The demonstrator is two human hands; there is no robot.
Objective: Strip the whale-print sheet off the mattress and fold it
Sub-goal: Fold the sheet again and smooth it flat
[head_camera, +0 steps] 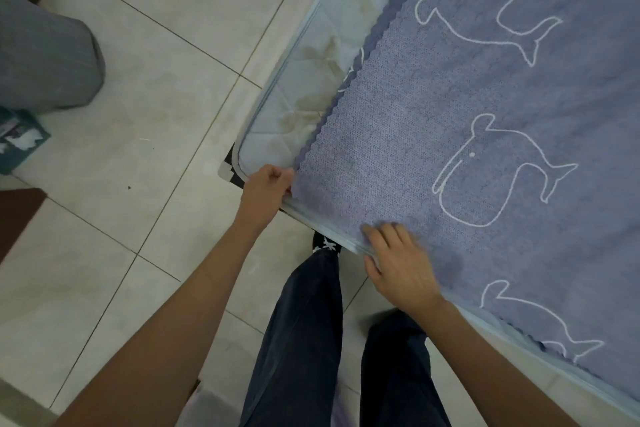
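I'm in a bedroom at home: a quilted mattress (301,87) with a blue whale-print sheet (450,107) spread over it, and a pale tiled floor (156,45) under my feet.

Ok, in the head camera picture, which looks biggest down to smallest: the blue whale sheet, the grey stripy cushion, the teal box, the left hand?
1. blue whale-print sheet
2. grey striped cushion
3. left hand and teal box: they look about alike, and the box is partly out of frame, so no ranking.

No legible text, label or number anywhere.
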